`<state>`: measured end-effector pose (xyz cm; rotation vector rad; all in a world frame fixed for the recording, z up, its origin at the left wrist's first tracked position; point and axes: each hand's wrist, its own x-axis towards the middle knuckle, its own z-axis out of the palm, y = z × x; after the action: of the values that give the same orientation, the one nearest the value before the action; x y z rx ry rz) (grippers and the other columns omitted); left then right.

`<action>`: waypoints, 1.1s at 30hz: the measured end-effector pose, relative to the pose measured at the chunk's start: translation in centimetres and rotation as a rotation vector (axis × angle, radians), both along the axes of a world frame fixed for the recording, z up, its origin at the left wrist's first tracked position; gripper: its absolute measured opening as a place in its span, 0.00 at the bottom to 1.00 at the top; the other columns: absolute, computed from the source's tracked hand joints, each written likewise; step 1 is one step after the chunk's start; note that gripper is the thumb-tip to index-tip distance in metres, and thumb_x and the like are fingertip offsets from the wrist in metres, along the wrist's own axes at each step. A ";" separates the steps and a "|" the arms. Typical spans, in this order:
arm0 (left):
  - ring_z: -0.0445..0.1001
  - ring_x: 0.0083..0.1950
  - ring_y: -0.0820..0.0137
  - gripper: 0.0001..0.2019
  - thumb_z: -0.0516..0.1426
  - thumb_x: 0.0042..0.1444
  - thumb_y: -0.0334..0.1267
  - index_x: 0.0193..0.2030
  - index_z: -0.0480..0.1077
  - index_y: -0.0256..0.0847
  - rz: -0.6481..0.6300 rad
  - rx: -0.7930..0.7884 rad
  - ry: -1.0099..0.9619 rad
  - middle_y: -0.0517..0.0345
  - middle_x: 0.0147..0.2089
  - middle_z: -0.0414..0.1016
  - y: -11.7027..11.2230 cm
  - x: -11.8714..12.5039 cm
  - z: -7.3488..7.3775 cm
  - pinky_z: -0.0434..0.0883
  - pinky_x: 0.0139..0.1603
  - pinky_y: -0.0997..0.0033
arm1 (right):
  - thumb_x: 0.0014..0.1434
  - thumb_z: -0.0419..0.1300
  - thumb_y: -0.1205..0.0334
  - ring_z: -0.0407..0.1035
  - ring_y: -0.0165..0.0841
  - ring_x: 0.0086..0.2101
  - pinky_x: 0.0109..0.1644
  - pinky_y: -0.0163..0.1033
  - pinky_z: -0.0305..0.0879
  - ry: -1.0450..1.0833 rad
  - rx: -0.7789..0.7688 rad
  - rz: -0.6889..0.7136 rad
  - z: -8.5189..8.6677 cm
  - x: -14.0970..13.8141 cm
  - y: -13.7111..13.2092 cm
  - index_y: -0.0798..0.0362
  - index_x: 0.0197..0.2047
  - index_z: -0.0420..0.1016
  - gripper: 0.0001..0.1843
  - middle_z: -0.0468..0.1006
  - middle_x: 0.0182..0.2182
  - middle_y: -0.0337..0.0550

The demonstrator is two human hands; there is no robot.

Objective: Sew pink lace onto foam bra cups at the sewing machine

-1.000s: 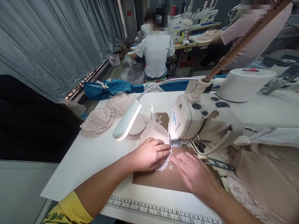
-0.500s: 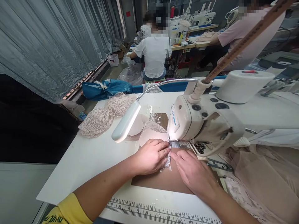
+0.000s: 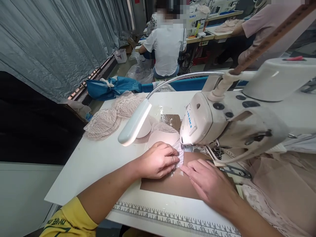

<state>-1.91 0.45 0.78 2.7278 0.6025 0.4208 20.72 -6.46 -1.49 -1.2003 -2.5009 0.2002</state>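
Note:
A pale pink bra cup with a lace edge (image 3: 180, 153) lies under the needle area of a white sewing machine (image 3: 197, 118). My left hand (image 3: 159, 160) rests on its near left part, fingers curled together and pressing the lace. My right hand (image 3: 209, 179) is on the other side, its forefinger and thumb closed at the near end of the lace strip. Beneath both hands is a brown sheet (image 3: 168, 186) on the white table (image 3: 98, 171). The machine head partly hides the stitching spot.
Lace cups (image 3: 102, 123) are stacked at the table's far left, behind a lit lamp (image 3: 134, 123) on a bendable neck. A ruler tape (image 3: 168, 217) runs along the front edge. Sheer beige fabric (image 3: 283, 184) heaps at right. Two people sit at machines beyond.
My left hand has drawn back from the needle, baring more of the lace strip. The right hand stays at the strip's near end. The head view has shifted slightly.

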 end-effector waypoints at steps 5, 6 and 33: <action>0.67 0.45 0.65 0.14 0.51 0.63 0.40 0.50 0.72 0.39 -0.023 0.036 0.024 0.47 0.46 0.71 0.0 0.0 -0.1 0.62 0.54 0.61 | 0.60 0.46 0.74 0.61 0.32 0.29 0.32 0.38 0.54 0.030 0.006 0.043 0.5 -0.2 0.0 0.54 0.44 0.75 0.18 0.71 0.27 0.43; 0.67 0.45 0.65 0.14 0.50 0.64 0.39 0.50 0.72 0.39 -0.023 0.039 0.026 0.47 0.46 0.71 0.0 0.0 -0.1 0.62 0.53 0.61 | 0.59 0.46 0.75 0.61 0.33 0.29 0.32 0.38 0.54 0.036 0.002 0.046 0.6 -0.2 0.0 0.54 0.44 0.75 0.18 0.71 0.27 0.43; 0.66 0.46 0.66 0.13 0.49 0.66 0.38 0.48 0.73 0.38 -0.067 0.085 0.020 0.49 0.48 0.73 -0.1 0.3 -0.4 0.61 0.55 0.62 | 0.60 0.46 0.74 0.66 0.31 0.30 0.35 0.36 0.59 0.048 0.137 -0.016 -0.6 0.2 0.1 0.55 0.46 0.76 0.20 0.73 0.30 0.44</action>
<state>-1.59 0.37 0.42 2.8274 0.5072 0.4120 20.92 -6.37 -2.11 -1.1465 -2.4200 0.0522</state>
